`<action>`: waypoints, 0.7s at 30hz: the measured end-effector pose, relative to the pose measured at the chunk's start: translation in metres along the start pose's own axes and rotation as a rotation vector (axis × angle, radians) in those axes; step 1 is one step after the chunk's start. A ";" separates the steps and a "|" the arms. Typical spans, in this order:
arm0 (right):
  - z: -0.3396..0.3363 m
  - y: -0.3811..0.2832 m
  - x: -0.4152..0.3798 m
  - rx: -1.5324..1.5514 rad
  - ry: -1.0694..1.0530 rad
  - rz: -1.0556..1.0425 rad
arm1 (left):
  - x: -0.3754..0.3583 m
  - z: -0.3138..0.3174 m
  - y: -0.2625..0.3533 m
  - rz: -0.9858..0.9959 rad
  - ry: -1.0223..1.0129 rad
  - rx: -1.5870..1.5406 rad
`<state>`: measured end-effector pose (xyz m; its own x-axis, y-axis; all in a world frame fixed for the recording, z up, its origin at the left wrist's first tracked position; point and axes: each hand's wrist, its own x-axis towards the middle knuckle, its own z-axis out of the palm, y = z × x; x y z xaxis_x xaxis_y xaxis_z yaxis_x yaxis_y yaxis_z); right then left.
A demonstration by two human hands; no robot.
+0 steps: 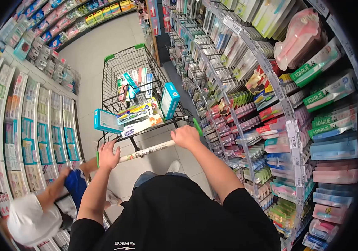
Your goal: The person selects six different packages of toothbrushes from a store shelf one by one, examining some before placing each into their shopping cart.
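Note:
Both of my hands are on the pale handle bar (149, 150) of a shopping cart (111, 69) with green corner caps. My left hand (109, 155) is wrapped over the bar's left end, and my right hand (186, 137) grips it close to the right end. On the cart's near part lie toothbrush packs (135, 113) and a white-and-orange box (142, 126). A teal box (108, 121) stands at the left side and another teal box (170, 101) at the right. Several small cartons (135, 83) lie deeper in the basket.
Toothbrush packs and green Darlie boxes (317, 65) hang along the right-hand shelves. Shelves of toothpaste cartons (30, 140) line the left. A person in a white top (34, 217) is close by at lower left. Tiled floor (89, 56) runs ahead toward more shelves.

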<state>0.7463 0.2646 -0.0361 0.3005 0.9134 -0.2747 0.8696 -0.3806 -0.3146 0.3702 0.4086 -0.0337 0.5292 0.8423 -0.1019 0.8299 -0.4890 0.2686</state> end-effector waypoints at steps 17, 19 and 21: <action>-0.009 -0.026 0.057 0.009 -0.010 0.009 | 0.057 -0.017 -0.031 -0.037 -0.018 0.033; -0.004 -0.027 0.067 0.013 0.009 0.018 | 0.066 -0.019 -0.035 -0.037 -0.019 0.031; -0.001 -0.028 0.074 0.024 0.048 0.020 | 0.074 -0.021 -0.037 -0.032 -0.017 0.031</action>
<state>0.7445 0.3428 -0.0465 0.3369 0.9111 -0.2376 0.8537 -0.4020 -0.3312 0.3749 0.4936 -0.0310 0.5052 0.8538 -0.1259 0.8513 -0.4692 0.2348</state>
